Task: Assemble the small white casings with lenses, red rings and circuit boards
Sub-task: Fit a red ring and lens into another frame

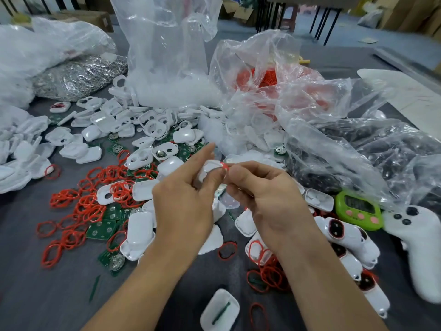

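Two hands, head view | left hand (188,201) fingers grip small white plastic casing (209,170) above grey bench (35,295) | right hand (267,194) fingers pinch thin red rubber ring (225,166) at casing's rim | step: probably ring-fitting | next: seat ring evenly

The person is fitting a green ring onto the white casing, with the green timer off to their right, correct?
It is a red ring, not a green one. In the head view the left hand holds the white casing, the right hand pinches the red ring at its edge, and the green timer sits to the right.
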Tool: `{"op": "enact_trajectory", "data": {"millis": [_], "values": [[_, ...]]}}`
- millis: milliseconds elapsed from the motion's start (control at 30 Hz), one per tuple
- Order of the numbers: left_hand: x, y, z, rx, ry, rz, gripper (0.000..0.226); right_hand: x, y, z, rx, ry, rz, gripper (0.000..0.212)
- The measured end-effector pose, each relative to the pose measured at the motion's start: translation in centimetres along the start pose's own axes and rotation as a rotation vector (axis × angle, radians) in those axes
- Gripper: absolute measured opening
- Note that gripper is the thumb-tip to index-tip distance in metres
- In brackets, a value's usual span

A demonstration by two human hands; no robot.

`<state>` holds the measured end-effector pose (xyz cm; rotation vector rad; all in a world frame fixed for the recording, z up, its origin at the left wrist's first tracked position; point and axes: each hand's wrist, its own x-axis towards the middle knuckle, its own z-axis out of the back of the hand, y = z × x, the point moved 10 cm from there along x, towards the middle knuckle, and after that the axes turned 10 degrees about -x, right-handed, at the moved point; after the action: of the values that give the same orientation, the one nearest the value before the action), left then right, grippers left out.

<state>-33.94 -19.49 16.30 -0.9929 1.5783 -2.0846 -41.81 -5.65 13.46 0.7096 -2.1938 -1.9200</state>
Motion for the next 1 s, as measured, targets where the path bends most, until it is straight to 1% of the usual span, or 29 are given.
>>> {"op": "enact_trajectory", "data": {"millis": [33, 100, 200, 233, 267, 333, 400, 500, 533, 567, 600, 667, 767, 833, 900, 967, 1000], "values": [[-0.3, -0.3, -0.6, 0.050, 0.038, -0.030, 0.043, 0.0, -0.1, 0.1, -0.057, -0.037, 0.018, 0.021], [-0.5, -0.2, -2.0, 0.102, 0.147, -0.045, 0.041, 0.0, -0.1, 0.3, -0.117, -0.095, 0.046, 0.027], [-1.0, 0.1, -4.1, 0.140, 0.388, -0.028, 0.053, -0.3, -0.1, 0.7, -0.097, -0.149, 0.053, 0.025], [-1.2, 0.1, -4.5, 0.156, 0.446, -0.020, 0.055, -0.3, 0.0, 0.8, -0.081, -0.158, 0.054, 0.023], [-1.4, 0.0, -4.8, 0.149, 0.474, -0.015, 0.051, -0.4, 0.2, 0.8, -0.066, -0.158, 0.057, 0.020], [-1.4, -0.5, -4.8, 0.100, 0.473, -0.046, 0.037, -0.5, 0.7, 0.7, -0.045, -0.144, 0.075, 0.017], [-1.4, -0.9, -4.6, 0.134, 0.464, -0.089, 0.030, -0.5, 1.0, 0.7, -0.055, -0.133, 0.088, 0.017], [-1.5, -0.3, -4.4, 0.359, 0.425, -0.116, 0.040, -0.3, 1.0, 1.1, -0.080, -0.156, 0.089, 0.016], [-1.5, -0.2, -4.3, 0.386, 0.397, -0.105, 0.042, -0.2, 0.9, 1.3, -0.079, -0.172, 0.083, 0.015], [-1.4, 0.0, -4.1, 0.360, 0.372, -0.084, 0.041, -0.1, 0.8, 1.6, -0.078, -0.184, 0.074, 0.014], [-1.3, 0.1, -3.8, 0.278, 0.350, -0.051, 0.038, 0.1, 0.7, 1.7, -0.081, -0.186, 0.065, 0.013], [-0.7, 0.8, -3.3, 0.027, 0.311, 0.065, 0.028, 0.2, 0.5, 1.6, -0.114, -0.162, 0.043, 0.015], [-0.5, 2.7, -3.6, -0.395, 0.304, 0.360, 0.026, 0.3, 0.4, 1.7, -0.164, -0.150, 0.032, 0.023], [-0.7, 3.8, -4.0, -0.599, 0.283, 0.535, 0.019, 0.2, 0.8, 1.9, -0.159, -0.152, 0.052, 0.024], [-0.9, 4.4, -4.3, -0.665, 0.281, 0.632, 0.016, 0.2, 1.2, 2.0, -0.162, -0.141, 0.075, 0.022], [-0.9, 4.6, -4.2, -0.649, 0.269, 0.664, 0.019, 0.2, 1.3, 2.0, -0.157, -0.110, 0.073, 0.015], [-0.8, 4.6, -4.0, -0.620, 0.257, 0.664, 0.019, 0.3, 1.2, 2.0, -0.141, -0.096, 0.067, 0.016]]}}
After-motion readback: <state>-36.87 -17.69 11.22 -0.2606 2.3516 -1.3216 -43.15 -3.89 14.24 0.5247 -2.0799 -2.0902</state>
